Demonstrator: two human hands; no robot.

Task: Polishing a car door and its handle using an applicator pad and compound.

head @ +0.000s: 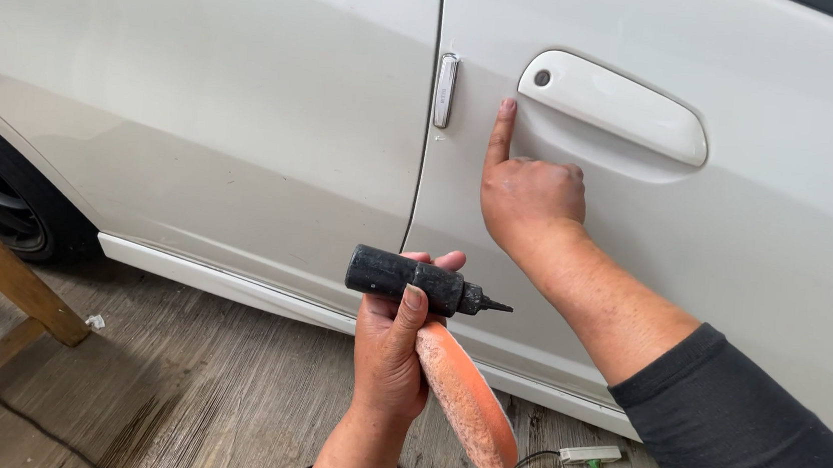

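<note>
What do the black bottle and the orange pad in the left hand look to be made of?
Bottle: likely plastic, matte black and scuffed, with a pointed nozzle. Pad: probably foam, orange edge, with a rough, crusted pale face. Both sit in the left hand.

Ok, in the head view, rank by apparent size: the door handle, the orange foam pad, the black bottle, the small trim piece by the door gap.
1. door handle
2. orange foam pad, seen edge-on and nearer, so unsure against the handle
3. black bottle
4. small trim piece
</note>
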